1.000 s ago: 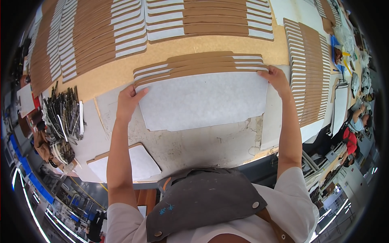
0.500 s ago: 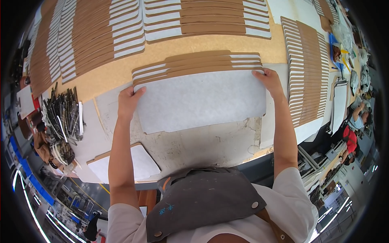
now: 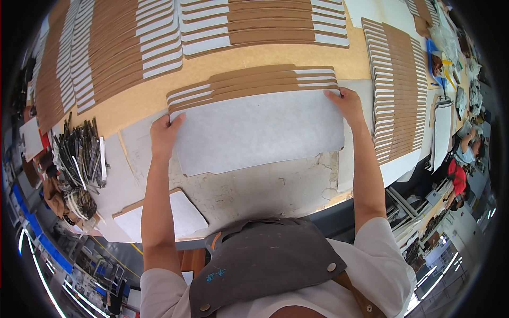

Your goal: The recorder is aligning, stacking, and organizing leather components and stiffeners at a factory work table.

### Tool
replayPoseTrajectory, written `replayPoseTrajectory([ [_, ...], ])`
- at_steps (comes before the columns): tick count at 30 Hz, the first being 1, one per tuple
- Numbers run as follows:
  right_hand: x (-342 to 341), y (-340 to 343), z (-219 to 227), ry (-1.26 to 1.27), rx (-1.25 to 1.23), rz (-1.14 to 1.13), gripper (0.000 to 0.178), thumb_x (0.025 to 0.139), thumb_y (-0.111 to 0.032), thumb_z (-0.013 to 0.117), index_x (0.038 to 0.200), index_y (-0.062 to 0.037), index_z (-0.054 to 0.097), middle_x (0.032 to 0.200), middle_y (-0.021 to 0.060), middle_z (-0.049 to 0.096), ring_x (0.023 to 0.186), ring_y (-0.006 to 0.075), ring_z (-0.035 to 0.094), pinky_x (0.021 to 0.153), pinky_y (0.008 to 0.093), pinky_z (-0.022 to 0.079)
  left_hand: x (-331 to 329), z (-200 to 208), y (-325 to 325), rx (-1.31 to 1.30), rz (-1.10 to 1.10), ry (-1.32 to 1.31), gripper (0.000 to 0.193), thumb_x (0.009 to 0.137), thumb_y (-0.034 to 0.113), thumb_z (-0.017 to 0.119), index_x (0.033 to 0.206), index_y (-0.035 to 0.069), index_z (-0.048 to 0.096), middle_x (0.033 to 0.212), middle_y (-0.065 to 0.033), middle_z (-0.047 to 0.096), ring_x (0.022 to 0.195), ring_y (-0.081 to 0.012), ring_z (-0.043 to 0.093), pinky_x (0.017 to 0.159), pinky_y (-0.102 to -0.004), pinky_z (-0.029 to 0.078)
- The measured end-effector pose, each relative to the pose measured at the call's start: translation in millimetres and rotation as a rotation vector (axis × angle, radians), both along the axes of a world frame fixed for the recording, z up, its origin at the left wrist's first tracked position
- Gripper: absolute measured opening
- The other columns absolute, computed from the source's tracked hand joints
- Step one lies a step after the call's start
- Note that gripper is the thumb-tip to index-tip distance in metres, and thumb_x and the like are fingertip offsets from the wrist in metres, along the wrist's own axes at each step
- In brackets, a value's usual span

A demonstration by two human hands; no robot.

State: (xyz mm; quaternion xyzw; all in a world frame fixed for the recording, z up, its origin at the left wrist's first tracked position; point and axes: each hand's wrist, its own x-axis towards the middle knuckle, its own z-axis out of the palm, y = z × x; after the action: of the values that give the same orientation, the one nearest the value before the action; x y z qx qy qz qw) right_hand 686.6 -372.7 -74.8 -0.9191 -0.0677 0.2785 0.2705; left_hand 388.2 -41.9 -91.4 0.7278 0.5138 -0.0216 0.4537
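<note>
A large white-faced sheet (image 3: 260,132) lies in front of me on top of a few overlapping brown sheets (image 3: 254,84) with white end strips, fanned out at its far edge. My left hand (image 3: 166,135) pinches the sheet at its far left corner, thumb on the white face. At the far right corner my right hand (image 3: 347,106) grips it the same way, fingers curled at the edge. Whether the fingers also take in the sheets beneath is hidden. The near edge slants, its left end closer to me.
Overlapping rows of similar sheets (image 3: 260,24) cover the far table, with another row (image 3: 397,90) at right. A bundle of dark strips (image 3: 79,153) lies at left. A separate white sheet (image 3: 180,214) rests near my left forearm. People (image 3: 458,175) are far right.
The whole view has shifted slightly, so table and hands appear a little further left. Both hands keep their hold on the sheet's corners, and the sheet stays nearly where it was.
</note>
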Motion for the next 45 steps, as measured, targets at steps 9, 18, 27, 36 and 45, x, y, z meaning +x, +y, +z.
replayPoseTrajectory([
  [9,-30,33,8,-0.632,0.099,0.454,0.041,0.065,-0.012,0.073,0.103,-0.0080,0.057,0.108,0.0100,0.051,0.104,0.0298,0.046,0.085,0.0395,0.039,44,19,-32,0.661,-0.450,-0.281,0.033,0.069,0.015,0.072,0.097,0.005,0.058,0.096,-0.0105,0.055,0.086,-0.0276,0.052,0.072,-0.0356,0.042],
  [18,-46,66,4,-0.522,0.216,0.655,0.035,0.067,-0.008,0.071,0.100,-0.0087,0.059,0.106,0.0063,0.052,0.100,0.0267,0.048,0.085,0.0386,0.039,82,9,-48,0.463,-0.672,-0.222,0.022,0.070,0.014,0.071,0.088,0.007,0.060,0.076,-0.0049,0.057,0.077,-0.0232,0.054,0.073,-0.0366,0.039],
  [27,7,4,21,-0.168,0.139,0.432,0.022,0.070,-0.018,0.074,0.083,-0.0051,0.063,0.075,0.0038,0.061,0.073,0.0196,0.058,0.068,0.0290,0.045,17,23,4,0.108,-0.391,-0.193,0.023,0.076,0.016,0.070,0.091,0.000,0.062,0.084,-0.0075,0.066,0.071,-0.0170,0.060,0.067,-0.0294,0.046],
  [36,-6,-21,5,0.276,0.209,-0.106,0.029,0.079,-0.021,0.066,0.090,0.0050,0.065,0.075,0.0042,0.063,0.065,0.0095,0.055,0.059,0.0230,0.044,-9,22,-17,-0.247,0.073,-0.110,0.025,0.077,0.019,0.070,0.083,-0.004,0.064,0.067,-0.0003,0.059,0.058,-0.0053,0.048,0.053,-0.0227,0.040],
  [45,-11,-22,-5,0.086,0.038,-0.062,0.031,0.076,-0.029,0.067,0.076,0.0022,0.065,0.061,0.0031,0.059,0.055,0.0075,0.050,0.050,0.0244,0.040,-8,15,-16,0.054,-0.078,0.072,0.042,0.072,0.030,0.073,0.059,-0.004,0.052,0.050,-0.0035,0.042,0.049,-0.0115,0.033,0.044,-0.0307,0.031],
])
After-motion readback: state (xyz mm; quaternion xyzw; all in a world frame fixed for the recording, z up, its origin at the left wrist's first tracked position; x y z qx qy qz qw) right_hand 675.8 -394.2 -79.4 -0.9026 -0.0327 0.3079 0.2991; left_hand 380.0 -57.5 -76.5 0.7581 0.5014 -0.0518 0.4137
